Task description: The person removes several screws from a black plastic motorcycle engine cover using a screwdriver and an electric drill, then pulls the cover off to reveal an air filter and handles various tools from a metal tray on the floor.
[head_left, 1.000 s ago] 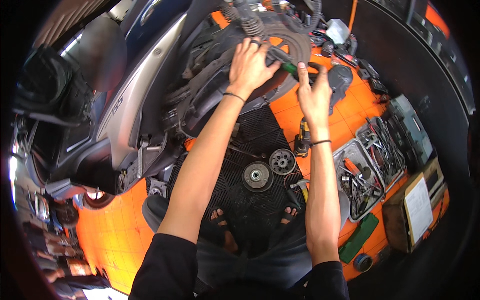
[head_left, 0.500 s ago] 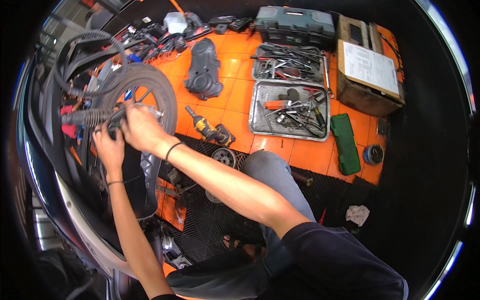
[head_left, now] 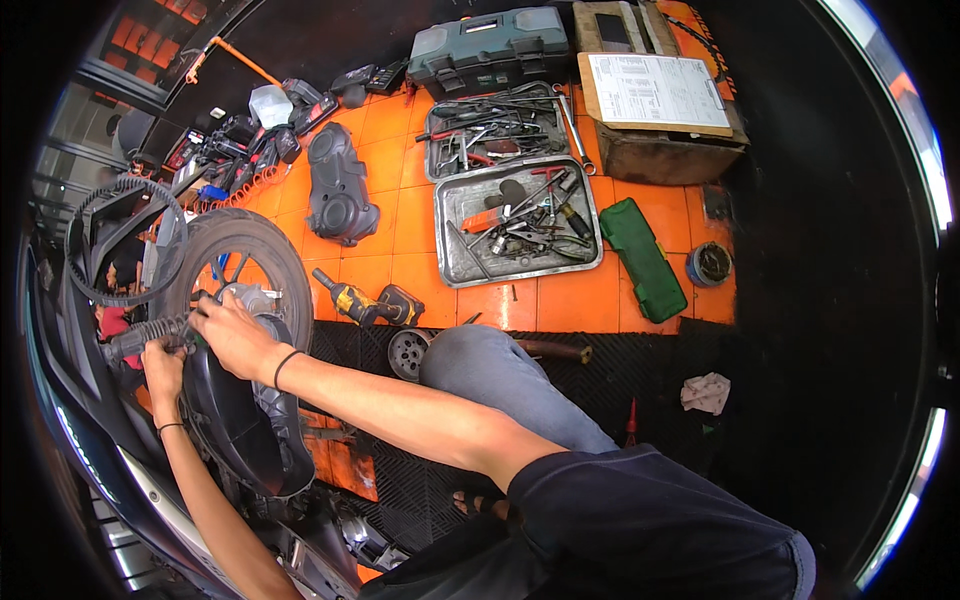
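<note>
My left hand (head_left: 163,370) is by the lower end of a spring shock absorber (head_left: 143,337) on a scooter's rear. Its fingers are pinched together at a dark part there, too small to make out. Just right of it, my right hand (head_left: 238,338) reaches in over a black plastic housing (head_left: 218,405), fingers curled toward the wheel hub. What its fingertips grip is hidden by the hand. The rear wheel with its tyre (head_left: 290,268) stands behind both hands. A toothed drive belt (head_left: 180,255) hangs in a loop above the shock absorber.
A yellow-black impact driver (head_left: 368,303) and a dark engine cover (head_left: 338,190) lie on orange tiles. Beyond are metal trays of tools (head_left: 450,268), a grey-green toolbox (head_left: 490,52), a green case (head_left: 643,260) and a box with a clipboard (head_left: 658,92). My bent knee (head_left: 480,370) is nearby.
The view has shifted, so the tools sit further left. My hands have moved apart slightly; the dark part seen between them before is now mostly hidden.
</note>
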`<state>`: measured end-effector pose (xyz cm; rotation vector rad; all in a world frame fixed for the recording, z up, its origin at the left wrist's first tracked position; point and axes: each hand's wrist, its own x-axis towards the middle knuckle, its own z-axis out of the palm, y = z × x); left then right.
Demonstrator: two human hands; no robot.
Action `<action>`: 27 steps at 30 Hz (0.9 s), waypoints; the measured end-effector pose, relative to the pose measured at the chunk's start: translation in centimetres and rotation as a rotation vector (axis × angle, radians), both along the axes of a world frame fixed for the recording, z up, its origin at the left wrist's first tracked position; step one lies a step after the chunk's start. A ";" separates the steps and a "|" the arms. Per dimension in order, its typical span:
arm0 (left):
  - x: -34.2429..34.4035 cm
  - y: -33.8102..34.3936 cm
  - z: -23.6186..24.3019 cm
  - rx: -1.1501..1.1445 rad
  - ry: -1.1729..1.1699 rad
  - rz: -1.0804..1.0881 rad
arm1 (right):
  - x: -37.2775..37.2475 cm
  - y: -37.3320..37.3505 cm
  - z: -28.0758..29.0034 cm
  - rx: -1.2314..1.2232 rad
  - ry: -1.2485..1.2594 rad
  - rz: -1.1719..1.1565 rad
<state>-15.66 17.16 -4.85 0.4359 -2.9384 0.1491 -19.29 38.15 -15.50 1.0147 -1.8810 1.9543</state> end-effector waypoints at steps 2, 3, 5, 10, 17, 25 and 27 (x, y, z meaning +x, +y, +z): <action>-0.3 0.7 -0.1 -0.018 0.007 -0.007 | -0.3 0.0 0.0 0.005 0.101 -0.064; -0.5 0.7 -0.2 -0.003 0.029 0.004 | -0.6 0.0 0.1 0.000 0.113 -0.066; -0.4 0.1 -0.6 0.032 0.073 0.038 | -1.0 0.0 0.4 -0.009 0.135 -0.059; 0.9 -1.2 -1.1 -0.023 0.156 0.131 | -2.9 4.4 3.0 0.018 0.014 -0.125; 1.3 1.4 -2.5 -0.125 0.322 0.207 | -7.9 8.7 3.4 -0.330 -0.121 -0.516; 0.9 -1.4 -2.4 0.045 0.231 0.042 | -9.7 9.5 2.6 -0.458 -0.492 -0.502; 3.4 -4.6 -1.5 0.144 0.160 0.062 | -8.8 6.5 3.0 -0.521 -0.538 -0.463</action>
